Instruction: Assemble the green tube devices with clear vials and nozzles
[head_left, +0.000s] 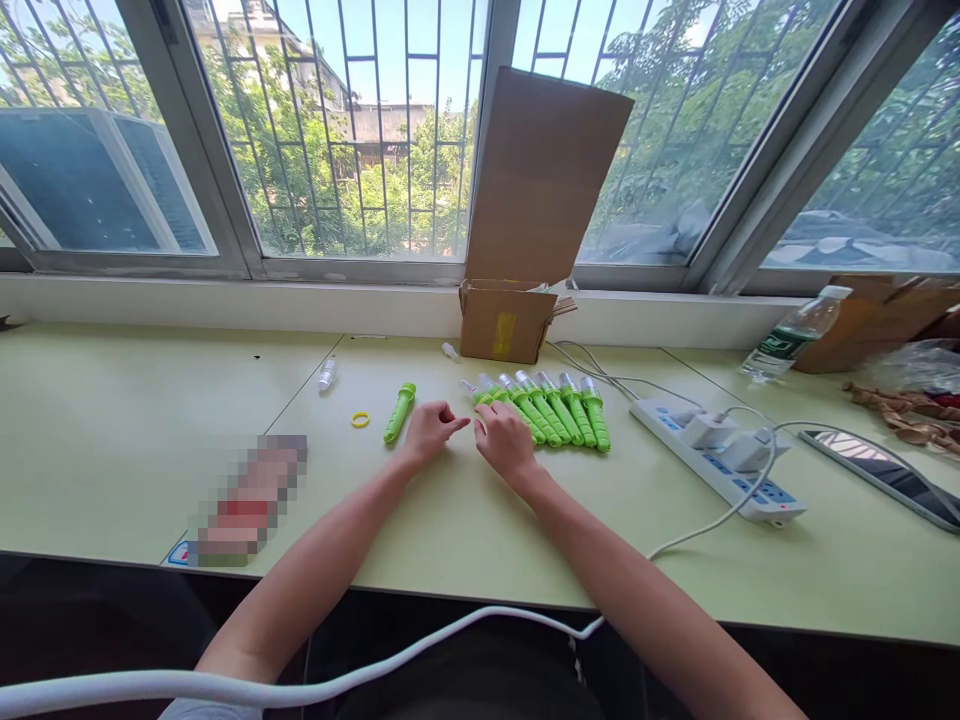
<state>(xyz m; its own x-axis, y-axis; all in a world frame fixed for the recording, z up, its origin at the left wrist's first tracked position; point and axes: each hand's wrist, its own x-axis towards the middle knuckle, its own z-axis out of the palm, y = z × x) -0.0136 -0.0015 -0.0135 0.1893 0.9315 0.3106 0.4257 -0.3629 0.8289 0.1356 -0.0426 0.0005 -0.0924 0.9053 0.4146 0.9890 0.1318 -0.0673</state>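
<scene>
My left hand (430,428) rests on the pale green table (135,430), fingers curled with thumb and forefinger pinched together; what they pinch is too small to make out. My right hand (504,438) lies beside it, fingers bent over the near end of the leftmost green stick in a row of several green sticks with clear tips (555,405). A single green handle (400,412) lies just left of my left hand. A yellow ring (361,419) and a small clear cap (327,373) lie further left.
An open cardboard box (506,320) stands at the windowsill behind the row. A white power strip (716,455) with plugs and cables lies to the right, then a phone (885,475), a water bottle (791,335) and another box (877,320). A blurred packet (247,500) sits front left.
</scene>
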